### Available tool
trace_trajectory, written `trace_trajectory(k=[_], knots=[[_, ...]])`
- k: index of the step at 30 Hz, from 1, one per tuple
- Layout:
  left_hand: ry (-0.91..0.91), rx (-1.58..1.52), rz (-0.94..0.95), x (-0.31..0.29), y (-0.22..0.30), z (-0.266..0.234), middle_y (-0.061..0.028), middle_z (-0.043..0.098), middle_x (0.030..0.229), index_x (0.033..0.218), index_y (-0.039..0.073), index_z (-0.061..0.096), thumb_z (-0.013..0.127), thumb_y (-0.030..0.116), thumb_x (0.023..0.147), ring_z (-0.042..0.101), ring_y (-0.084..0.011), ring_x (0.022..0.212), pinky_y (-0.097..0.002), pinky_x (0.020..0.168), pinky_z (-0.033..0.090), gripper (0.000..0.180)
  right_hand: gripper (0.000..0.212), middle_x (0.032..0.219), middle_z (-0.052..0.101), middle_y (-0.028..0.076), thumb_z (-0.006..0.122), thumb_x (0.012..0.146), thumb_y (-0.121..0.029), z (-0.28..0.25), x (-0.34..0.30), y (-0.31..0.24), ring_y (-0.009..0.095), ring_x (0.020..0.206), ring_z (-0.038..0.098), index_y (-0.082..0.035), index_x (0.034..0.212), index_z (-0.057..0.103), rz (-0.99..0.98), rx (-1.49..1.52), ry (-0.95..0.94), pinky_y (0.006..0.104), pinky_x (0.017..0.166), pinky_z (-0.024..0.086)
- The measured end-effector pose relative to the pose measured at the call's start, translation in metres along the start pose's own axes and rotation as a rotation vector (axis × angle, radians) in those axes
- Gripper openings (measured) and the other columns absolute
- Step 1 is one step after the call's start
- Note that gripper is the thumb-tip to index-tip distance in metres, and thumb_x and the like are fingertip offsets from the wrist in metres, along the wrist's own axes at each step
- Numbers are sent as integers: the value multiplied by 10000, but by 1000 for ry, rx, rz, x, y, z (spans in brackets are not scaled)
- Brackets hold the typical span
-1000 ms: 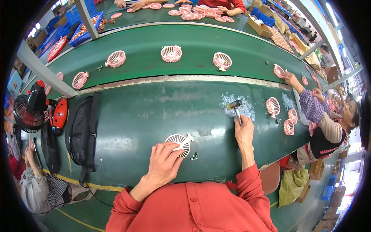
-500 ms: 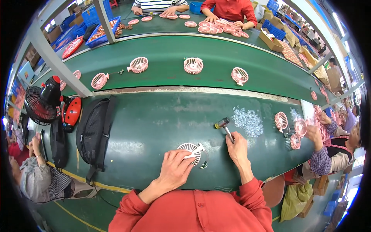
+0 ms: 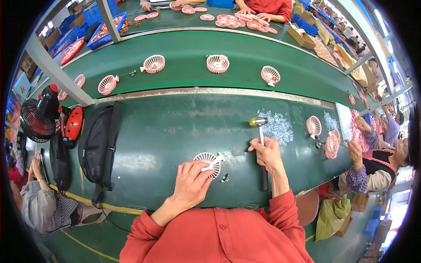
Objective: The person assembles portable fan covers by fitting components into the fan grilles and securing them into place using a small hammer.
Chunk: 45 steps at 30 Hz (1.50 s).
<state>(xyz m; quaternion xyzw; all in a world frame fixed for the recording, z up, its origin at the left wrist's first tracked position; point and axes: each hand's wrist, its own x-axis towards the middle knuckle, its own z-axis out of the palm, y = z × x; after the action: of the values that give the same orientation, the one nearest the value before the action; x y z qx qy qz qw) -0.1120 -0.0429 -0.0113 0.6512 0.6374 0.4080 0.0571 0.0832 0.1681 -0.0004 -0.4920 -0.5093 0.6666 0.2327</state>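
Head view | left hand [image 3: 190,184] pins white fan grille [image 3: 209,161] flat on green table [image 3: 166,127] | right hand [image 3: 268,153] grips hammer [image 3: 262,144], handle running toward the body, head beyond the fingers, right of grille

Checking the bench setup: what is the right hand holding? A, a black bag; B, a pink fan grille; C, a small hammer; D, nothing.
C: the right hand grips the handle of a small hammer whose head points away over the green table, while the left hand rests on the white fan grille.
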Motion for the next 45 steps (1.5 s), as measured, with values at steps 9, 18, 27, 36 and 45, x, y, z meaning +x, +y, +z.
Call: trace_trajectory(k=[9, 18, 27, 36, 45], knots=[[20, -7, 6, -3, 0, 1, -45, 592, 1115, 1048, 91, 649, 720, 41, 730, 549, -282, 1058, -404, 857, 399, 329, 214, 615, 628, 123, 629, 893, -175, 8, 17, 15, 193, 575, 592, 37, 866, 648, -373, -828, 290, 367, 580, 453], [83, -1, 12, 13, -5, -2, -31, 628, 996, 996, 81, 644, 701, 56, 768, 572, -249, 938, -390, 819, 393, 236, 138, 637, 545, 17, 625, 936, -131, 10, -5, -12, 28, 357, 313, -3, 889, 601, 84, 38, -76, 221, 321, 214], [62, 52, 78, 71, 3, 40, -71, 610, 919, 976, 39, 650, 723, 149, 770, 551, -255, 890, -395, 795, 389, 245, 158, 645, 557, 10, 641, 936, -143, 37, -22, -3, 20, 363, 334, -3, 874, 602, 159, 223, -286, 215, 320, 232], [65, 37, 171, 70, -11, 55, -55, 628, 795, 865, 42, 663, 696, 100, 786, 549, -233, 768, -375, 703, 401, 103, 157, 656, 545, 18, 622, 944, -139, 35, -23, 7, 30, 380, 333, -6, 863, 606, 186, 295, -266, 211, 328, 235], [46, 12, 133, 72, -15, 57, -70, 607, 758, 792, 42, 646, 673, 92, 799, 551, -246, 765, -377, 705, 403, 58, 175, 651, 543, 16, 612, 948, -137, 43, -22, 12, 35, 368, 321, -7, 832, 598, 96, 257, -204, 209, 325, 237]])
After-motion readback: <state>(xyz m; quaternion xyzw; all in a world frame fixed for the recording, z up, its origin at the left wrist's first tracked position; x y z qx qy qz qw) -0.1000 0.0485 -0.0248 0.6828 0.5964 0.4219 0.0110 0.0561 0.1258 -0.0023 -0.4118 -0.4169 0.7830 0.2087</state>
